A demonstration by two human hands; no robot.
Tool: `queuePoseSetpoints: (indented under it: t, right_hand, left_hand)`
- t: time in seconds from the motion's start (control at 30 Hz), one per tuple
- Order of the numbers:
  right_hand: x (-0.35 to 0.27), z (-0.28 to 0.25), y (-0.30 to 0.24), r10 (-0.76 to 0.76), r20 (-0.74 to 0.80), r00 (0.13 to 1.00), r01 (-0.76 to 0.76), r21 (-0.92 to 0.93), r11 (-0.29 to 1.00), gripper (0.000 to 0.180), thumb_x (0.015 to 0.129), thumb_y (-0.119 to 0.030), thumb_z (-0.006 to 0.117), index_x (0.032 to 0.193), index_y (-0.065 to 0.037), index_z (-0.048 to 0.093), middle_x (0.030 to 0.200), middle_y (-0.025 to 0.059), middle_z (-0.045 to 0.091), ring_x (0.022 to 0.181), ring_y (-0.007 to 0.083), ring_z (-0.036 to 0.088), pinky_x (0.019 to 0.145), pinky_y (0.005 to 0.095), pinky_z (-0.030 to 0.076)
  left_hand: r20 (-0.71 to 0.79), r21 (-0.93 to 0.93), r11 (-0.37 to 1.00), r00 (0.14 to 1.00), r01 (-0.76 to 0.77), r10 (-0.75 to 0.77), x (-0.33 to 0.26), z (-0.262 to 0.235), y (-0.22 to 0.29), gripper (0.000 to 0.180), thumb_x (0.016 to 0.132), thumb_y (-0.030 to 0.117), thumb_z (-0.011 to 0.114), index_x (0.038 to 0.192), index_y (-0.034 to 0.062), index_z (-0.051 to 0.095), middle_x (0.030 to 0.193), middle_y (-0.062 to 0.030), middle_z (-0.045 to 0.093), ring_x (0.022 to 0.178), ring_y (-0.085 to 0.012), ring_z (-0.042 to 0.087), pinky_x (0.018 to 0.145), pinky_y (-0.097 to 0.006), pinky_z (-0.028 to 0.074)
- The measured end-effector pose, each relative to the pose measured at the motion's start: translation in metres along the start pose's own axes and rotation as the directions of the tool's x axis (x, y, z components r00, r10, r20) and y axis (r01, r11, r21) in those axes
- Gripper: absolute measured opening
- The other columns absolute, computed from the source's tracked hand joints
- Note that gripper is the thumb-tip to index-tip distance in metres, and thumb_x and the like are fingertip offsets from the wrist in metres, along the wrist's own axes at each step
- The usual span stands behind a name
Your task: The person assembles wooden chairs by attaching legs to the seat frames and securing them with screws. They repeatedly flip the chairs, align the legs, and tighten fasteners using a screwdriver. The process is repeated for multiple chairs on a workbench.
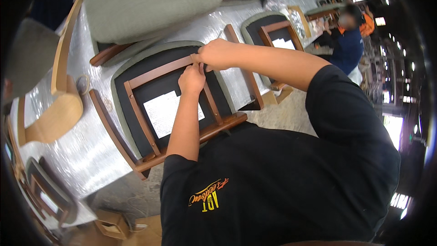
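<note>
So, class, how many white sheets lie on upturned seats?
3: the middle sheet, on the seat being handled; the upper-right sheet; and the lower-left sheet. More may be hidden.

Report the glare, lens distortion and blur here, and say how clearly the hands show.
In the head view, glare streaks the plastic-covered table; a bright opening washes out at right in the head view; the head view's corners fall to black; in the head view, the left hand and right hand have clear outlines, but finger detail at the wooden frame is hard to make out.
</note>
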State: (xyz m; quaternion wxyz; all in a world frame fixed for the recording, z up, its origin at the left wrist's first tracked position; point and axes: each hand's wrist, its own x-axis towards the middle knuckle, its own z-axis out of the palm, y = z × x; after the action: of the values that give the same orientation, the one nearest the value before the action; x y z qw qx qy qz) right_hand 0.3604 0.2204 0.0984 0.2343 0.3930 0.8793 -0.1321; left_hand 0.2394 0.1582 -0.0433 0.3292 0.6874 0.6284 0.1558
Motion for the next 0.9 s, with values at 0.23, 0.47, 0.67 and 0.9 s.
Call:
queuePoseSetpoints:
  t: [0.23,0.47,0.67,0.9]
  right_hand:
    - [0.016,-0.017,0.034,-0.401,0.177,0.899,0.434,-0.226,0.872,0.031,0.089,-0.013,0.07,0.119,-0.004,0.067,0.094,0.0121,0.071,0.084,0.0321,0.073,0.074,0.0445,0.06]
    - [0.044,-0.008,0.062,-0.668,0.131,0.733,0.677,-0.235,0.697,0.03,0.091,-0.021,0.072,0.114,-0.003,0.068,0.09,0.0101,0.07,0.086,0.0309,0.072,0.073,0.0436,0.06]
    - [0.051,-0.018,0.055,-0.787,0.082,0.611,0.789,-0.146,0.597,0.03,0.09,-0.027,0.074,0.108,-0.004,0.07,0.089,0.0088,0.07,0.088,0.0302,0.073,0.073,0.0429,0.061]
    - [0.028,-0.017,0.043,-0.543,0.057,0.838,0.543,0.018,0.84,0.028,0.09,-0.019,0.075,0.113,-0.004,0.071,0.105,0.0098,0.075,0.097,0.0307,0.073,0.081,0.0418,0.062]
  left_hand:
    - [0.06,-0.115,0.992,0.996,-0.058,0.065,0.006,-0.018,-0.005,0.034,0.109,0.038,0.048,0.128,0.0194,0.068,0.105,-0.017,0.075,0.1,-0.0384,0.072,0.088,-0.051,0.057]
    - [0.055,-0.163,0.983,0.994,-0.086,0.096,0.007,-0.008,-0.015,0.032,0.108,0.037,0.051,0.128,0.019,0.068,0.102,-0.0168,0.075,0.097,-0.0385,0.072,0.084,-0.051,0.057]
    - [-0.014,-0.149,0.987,0.998,-0.066,0.064,0.007,-0.004,-0.016,0.032,0.106,0.038,0.055,0.129,0.0202,0.068,0.101,-0.0151,0.075,0.095,-0.0369,0.073,0.082,-0.05,0.058]
    - [-0.129,-0.169,0.986,0.991,0.011,-0.033,-0.011,-0.002,-0.003,0.033,0.104,0.032,0.058,0.135,0.0253,0.068,0.102,-0.0123,0.075,0.089,-0.0362,0.073,0.077,-0.049,0.058]
